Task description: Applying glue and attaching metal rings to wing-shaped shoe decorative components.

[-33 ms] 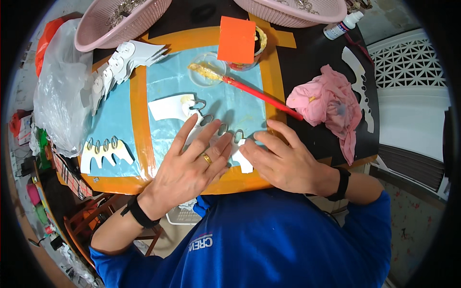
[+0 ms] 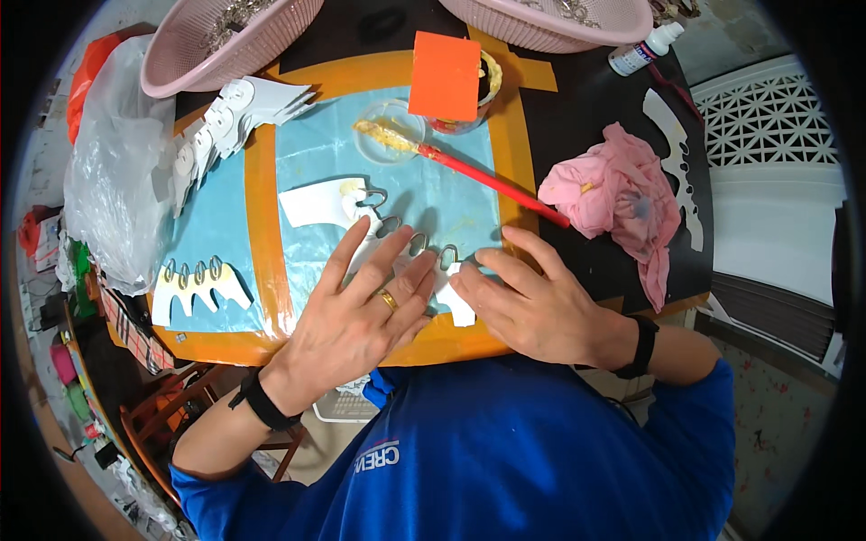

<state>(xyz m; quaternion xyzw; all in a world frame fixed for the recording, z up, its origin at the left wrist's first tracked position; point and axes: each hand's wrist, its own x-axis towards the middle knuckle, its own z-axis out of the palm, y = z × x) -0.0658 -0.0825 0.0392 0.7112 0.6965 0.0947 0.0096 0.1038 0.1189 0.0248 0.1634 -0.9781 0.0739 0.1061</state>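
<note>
A white notched cut-out piece (image 2: 317,204) with metal rings (image 2: 450,255) along its notched edge lies on the blue sheet in front of me. My left hand (image 2: 361,302) rests across its middle, fingers stretched out and apart, hiding much of it. At the piece's right end, the fingertips of my right hand (image 2: 532,302) touch it, with those fingers also spread. A similar white piece with several upright metal rings (image 2: 200,284) lies to the left. Beyond my hands, a red-handled brush (image 2: 492,180) rests its yellow-smeared end on a small clear dish (image 2: 390,149).
Stacked white cut-outs (image 2: 236,117) lie at the far left beside a clear plastic bag (image 2: 117,171). Two pink baskets (image 2: 180,68) stand at the back. An orange card (image 2: 445,77) covers part of a jar. A pink cloth (image 2: 609,180) and white bottle (image 2: 645,50) are on the right.
</note>
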